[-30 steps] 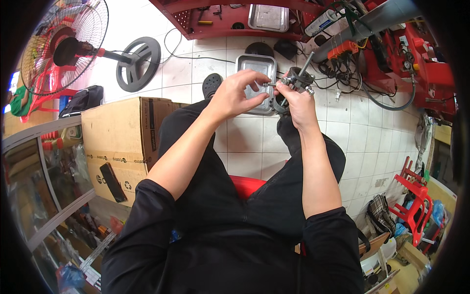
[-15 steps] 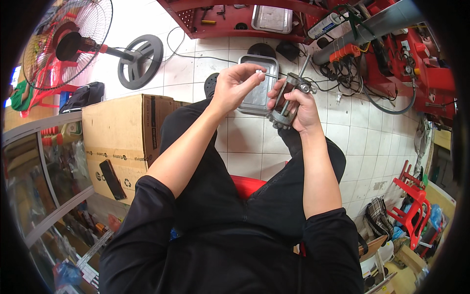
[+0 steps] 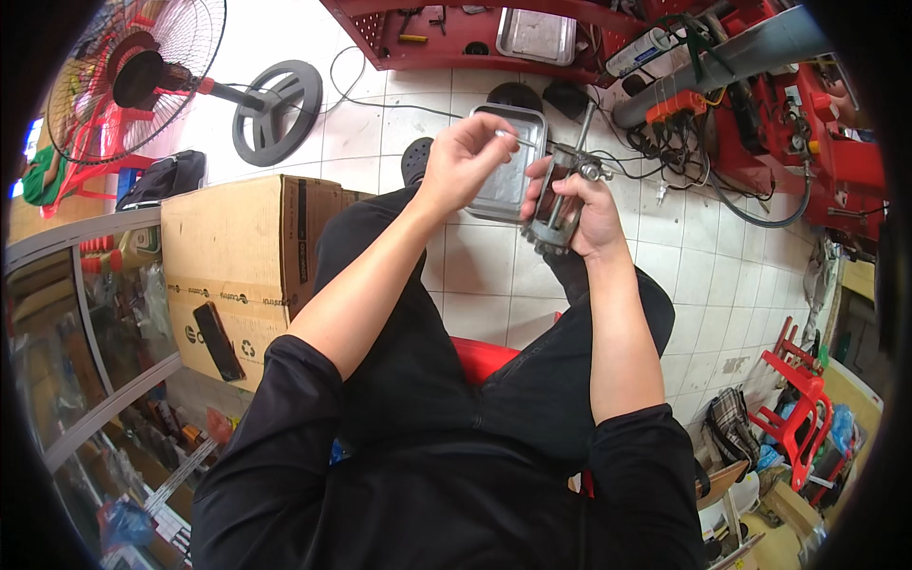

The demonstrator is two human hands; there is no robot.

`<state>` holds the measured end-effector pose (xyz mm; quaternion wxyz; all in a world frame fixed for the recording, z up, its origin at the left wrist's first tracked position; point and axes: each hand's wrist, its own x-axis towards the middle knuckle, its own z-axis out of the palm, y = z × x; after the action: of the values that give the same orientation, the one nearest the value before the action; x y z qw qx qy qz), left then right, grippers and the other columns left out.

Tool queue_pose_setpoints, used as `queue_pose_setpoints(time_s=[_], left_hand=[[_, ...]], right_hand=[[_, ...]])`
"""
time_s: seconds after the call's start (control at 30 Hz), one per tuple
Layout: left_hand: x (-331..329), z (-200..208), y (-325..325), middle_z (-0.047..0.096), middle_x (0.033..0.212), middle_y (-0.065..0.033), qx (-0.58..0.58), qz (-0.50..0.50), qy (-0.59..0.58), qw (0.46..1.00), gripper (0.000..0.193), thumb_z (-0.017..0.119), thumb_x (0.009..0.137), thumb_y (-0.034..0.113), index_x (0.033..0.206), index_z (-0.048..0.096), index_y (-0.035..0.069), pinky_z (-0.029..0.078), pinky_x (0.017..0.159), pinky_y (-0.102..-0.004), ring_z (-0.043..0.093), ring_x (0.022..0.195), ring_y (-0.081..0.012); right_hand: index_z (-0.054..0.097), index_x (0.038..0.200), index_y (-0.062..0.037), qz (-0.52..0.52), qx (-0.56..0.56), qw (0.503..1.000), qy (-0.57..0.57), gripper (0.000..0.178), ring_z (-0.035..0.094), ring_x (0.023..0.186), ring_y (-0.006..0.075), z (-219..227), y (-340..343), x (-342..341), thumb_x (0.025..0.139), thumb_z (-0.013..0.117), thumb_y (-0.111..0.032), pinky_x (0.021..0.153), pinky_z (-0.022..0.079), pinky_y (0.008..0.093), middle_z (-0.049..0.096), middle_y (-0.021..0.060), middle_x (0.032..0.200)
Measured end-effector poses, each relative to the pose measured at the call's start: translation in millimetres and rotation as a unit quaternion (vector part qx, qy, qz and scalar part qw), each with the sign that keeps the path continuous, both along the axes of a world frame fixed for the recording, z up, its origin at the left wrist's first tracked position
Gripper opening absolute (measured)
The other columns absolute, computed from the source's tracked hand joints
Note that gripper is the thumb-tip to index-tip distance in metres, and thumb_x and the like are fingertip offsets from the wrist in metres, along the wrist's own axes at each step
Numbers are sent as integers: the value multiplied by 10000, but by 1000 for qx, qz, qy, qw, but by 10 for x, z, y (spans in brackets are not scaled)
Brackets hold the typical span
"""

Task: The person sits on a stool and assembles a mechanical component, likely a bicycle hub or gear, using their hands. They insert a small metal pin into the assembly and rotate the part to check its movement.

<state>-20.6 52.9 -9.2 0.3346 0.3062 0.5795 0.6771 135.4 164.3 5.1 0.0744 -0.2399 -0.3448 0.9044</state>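
Note:
My right hand (image 3: pixel 595 217) is wrapped round a greasy metal mechanical part (image 3: pixel 549 234) with a toothed lower end and a long thin shaft sticking up from its top. A bolt-like fitting sits at its upper right side. My left hand (image 3: pixel 464 166) is closed in a pinch, left of the metal part and apart from it. Between its thumb and fingertips is a thin metal rod (image 3: pixel 522 142) pointing towards the part; its exact kind is too small to tell. Beneath both hands on the floor lies a rectangular metal tray (image 3: pixel 501 211).
A cardboard box (image 3: pixel 223 228) with a black phone (image 3: pixel 219 342) on it stands at my left. Behind it are a fan (image 3: pixel 140 81) and its round base (image 3: pixel 276 113). A red tool cart (image 3: pixel 456 59) is ahead; cables (image 3: pixel 750 201) and red machinery (image 3: pixel 760 114) lie to the right.
The metal part has tilted and turned slightly in my right hand. My left hand has shifted a little to the right, still pinching the thin rod. The view has moved slightly.

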Motion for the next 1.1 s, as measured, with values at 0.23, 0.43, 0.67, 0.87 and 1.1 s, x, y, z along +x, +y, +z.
queue_pose_setpoints(time_s=[0.23,0.43,0.67,0.87,1.1], left_hand=[[-292,-471,96,568,1052,-147,-60,110,-482,867,125,372,866,95,978,429,89,473,697,-343,584,942,-246],[-659,-1443,622,566,787,-73,-171,37,-354,919,181,446,860,181,930,525,35,480,701,-384,561,751,-221],[-616,-2819,726,664,952,-190,-536,-108,273,791,275,529,779,235,949,690,92,502,822,-398,630,937,-340],[-435,-3561,903,672,969,-130,-559,-123,292,767,219,611,800,243,981,657,127,510,794,-390,641,925,-296],[-397,-3984,1126,668,942,-120,-550,-100,303,772,256,658,800,285,980,626,105,509,763,-384,641,888,-291]], right_hand=[[579,982,42,-201,32,974,-99,233,642,708,236,-29,217,58,809,496,-90,653,537,358,626,127,792],[572,1005,37,-229,-12,970,-83,240,631,715,243,25,268,182,834,491,-111,664,526,372,610,124,799],[560,1025,49,-214,-49,970,-109,287,629,699,275,21,385,328,803,504,-124,645,517,364,609,140,784],[552,1030,63,-157,-53,971,-173,262,643,694,253,-31,377,207,794,563,-50,638,520,351,622,151,770],[549,1022,58,-83,-59,960,-262,218,632,713,222,-211,462,-39,816,556,-10,632,514,340,618,138,801]])
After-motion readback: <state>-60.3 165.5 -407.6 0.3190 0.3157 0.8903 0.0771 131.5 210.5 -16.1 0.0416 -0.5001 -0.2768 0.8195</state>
